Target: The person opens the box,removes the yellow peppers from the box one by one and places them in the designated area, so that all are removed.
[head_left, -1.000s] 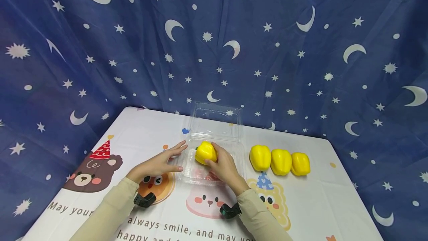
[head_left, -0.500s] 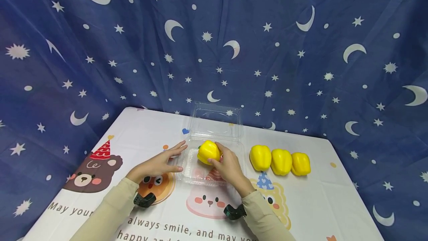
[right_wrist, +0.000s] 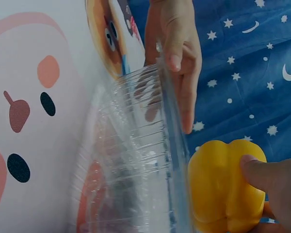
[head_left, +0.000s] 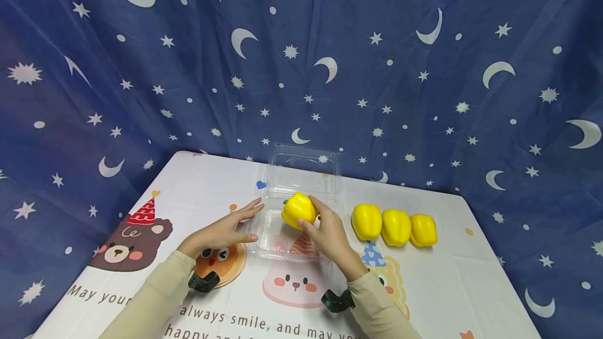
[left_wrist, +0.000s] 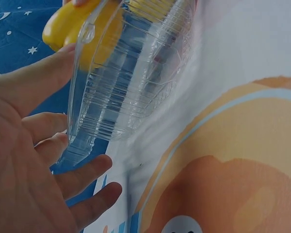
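My right hand point(head_left: 331, 233) grips a yellow bell pepper point(head_left: 299, 210) between thumb and fingers over the base of a clear plastic clamshell box point(head_left: 270, 237). A green stem shows at the pepper's left side. In the right wrist view the thumb presses on the yellow bell pepper point(right_wrist: 227, 187), which stands out beyond the box's rim. My left hand point(head_left: 225, 230) is spread at the left side of the box, its fingers straight. In the left wrist view the fingers of my left hand point(left_wrist: 24, 160) lie along the box wall point(left_wrist: 116, 97). The box's lid point(head_left: 303, 171) is folded back.
To the right of the box, three more yellow bell peppers, a left one point(head_left: 367, 222), a middle one point(head_left: 396, 227) and a right one point(head_left: 423, 230), stand in a row. A white printed tablecloth point(head_left: 452, 271) covers the table. Behind it hangs a blue star-patterned curtain point(head_left: 424, 119).
My right hand has moved a little right and up in the head view, carrying the bell pepper with it. The left hand, the box and the row of peppers have stayed put.
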`<state>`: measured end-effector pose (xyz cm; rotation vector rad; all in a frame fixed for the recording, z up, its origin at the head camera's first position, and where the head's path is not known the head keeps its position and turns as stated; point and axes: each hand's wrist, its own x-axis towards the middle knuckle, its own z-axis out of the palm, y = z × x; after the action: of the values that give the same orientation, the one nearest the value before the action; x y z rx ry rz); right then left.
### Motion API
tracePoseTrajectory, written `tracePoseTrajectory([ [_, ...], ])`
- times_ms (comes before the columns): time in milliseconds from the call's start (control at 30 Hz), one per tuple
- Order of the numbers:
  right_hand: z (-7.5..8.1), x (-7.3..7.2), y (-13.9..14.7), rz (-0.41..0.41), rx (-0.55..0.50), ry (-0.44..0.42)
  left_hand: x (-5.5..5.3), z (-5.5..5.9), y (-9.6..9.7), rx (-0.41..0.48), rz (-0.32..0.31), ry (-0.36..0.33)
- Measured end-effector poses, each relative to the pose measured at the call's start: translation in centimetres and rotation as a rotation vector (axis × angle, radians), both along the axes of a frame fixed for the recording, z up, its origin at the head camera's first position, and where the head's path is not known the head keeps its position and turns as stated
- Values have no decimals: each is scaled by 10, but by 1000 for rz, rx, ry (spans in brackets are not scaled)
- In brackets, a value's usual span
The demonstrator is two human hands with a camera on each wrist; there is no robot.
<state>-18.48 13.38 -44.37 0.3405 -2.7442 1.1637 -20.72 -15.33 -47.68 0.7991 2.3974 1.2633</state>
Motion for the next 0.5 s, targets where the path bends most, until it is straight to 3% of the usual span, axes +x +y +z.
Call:
tracePoseTrajectory([
  [500,22,18,10,-4,-16,58,1,1,0,-5,6,4],
])
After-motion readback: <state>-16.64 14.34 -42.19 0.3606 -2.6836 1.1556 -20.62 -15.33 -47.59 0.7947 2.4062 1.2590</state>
